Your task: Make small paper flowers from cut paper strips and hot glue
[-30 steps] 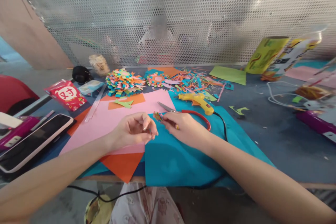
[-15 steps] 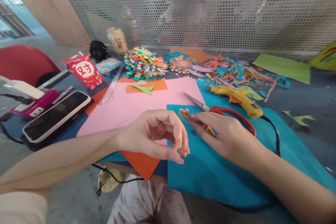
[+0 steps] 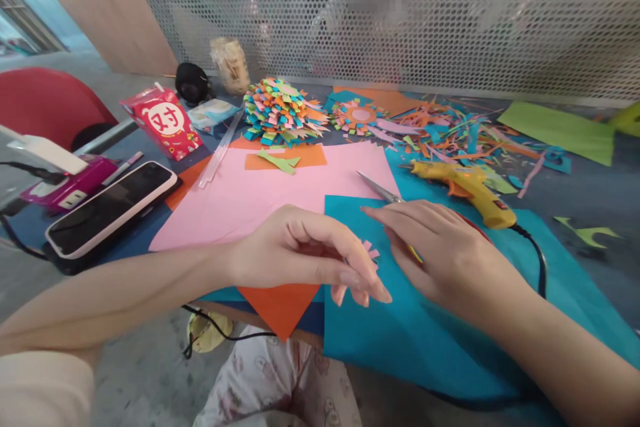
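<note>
A small fringed paper piece (image 3: pixel 371 251) with pink tips sits between my two hands, low over the teal sheet (image 3: pixel 450 347). My left hand (image 3: pixel 310 260) reaches across from the left, fingers pressed together and pinching its fringed end. My right hand (image 3: pixel 445 253) is curled over the piece's other end, where a yellow-green bit shows under the fingers. The scissors (image 3: pixel 377 188) lie just behind my right hand; only the blades show, the handles are hidden.
A yellow glue gun (image 3: pixel 465 187) with black cord lies right of the scissors. Pink sheet (image 3: pixel 280 193) and orange sheet (image 3: pixel 280 307) overlap on the table. Behind: a multicoloured paper ball (image 3: pixel 280 110), paper scraps (image 3: pixel 450 133), green sheet (image 3: pixel 560 127). Left: phone (image 3: pixel 110 210), red packet (image 3: pixel 165 123).
My left hand has stretched right and closed on the fringed piece. My right hand has lowered and turned over it, covering the scissor handles. The view has shifted slightly.
</note>
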The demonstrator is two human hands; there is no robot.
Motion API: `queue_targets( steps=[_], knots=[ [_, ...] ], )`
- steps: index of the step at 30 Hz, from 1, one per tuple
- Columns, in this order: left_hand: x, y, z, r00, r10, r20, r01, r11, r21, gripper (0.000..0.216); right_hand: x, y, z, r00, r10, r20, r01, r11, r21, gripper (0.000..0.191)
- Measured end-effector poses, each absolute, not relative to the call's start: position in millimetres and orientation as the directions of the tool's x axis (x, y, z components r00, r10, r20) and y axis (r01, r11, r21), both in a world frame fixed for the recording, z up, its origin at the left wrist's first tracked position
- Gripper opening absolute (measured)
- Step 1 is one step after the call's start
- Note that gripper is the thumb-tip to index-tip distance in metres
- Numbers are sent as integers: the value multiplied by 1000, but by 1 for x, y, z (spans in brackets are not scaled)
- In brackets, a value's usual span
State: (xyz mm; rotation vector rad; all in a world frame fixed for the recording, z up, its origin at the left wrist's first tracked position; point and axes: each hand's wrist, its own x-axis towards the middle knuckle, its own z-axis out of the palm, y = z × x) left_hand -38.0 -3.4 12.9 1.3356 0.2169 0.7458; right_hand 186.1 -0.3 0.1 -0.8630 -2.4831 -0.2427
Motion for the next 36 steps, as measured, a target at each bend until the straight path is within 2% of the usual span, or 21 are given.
queue_targets(
  steps=[4,8,11,14,18,22,24,30,36],
  knots=[
    [-38,-3,14,755,596,274,-363,31,931,20,182,-12,8,-639,483,599,531,840,-111,23],
    [-41,-3,16,746,618,247,-275,-51,960,25,176,-25,14,-660,448,603,400,889,-224,23],
    [-40,-3,17,737,639,221,-220,-82,972,26,174,-29,14,-634,472,612,432,873,-226,23],
    [-37,-4,16,689,680,250,-243,-108,964,29,174,-30,12,-627,469,622,455,869,-195,16],
    [-35,-6,15,624,732,276,-305,-97,947,37,178,-28,12,-671,480,565,445,870,-212,25],
    [-36,-8,16,613,743,268,-266,-125,956,37,179,-26,13,-674,518,527,447,854,-267,30],
    [-36,-8,17,619,739,265,-202,-176,964,35,178,-27,11,-638,546,542,505,829,-241,27],
    [-37,-9,18,716,671,194,-22,-256,967,32,177,-30,12,-533,518,669,710,704,21,24],
    [-38,-9,18,716,686,130,51,-237,970,33,178,-29,17,-585,454,672,645,763,45,22]
  ],
)
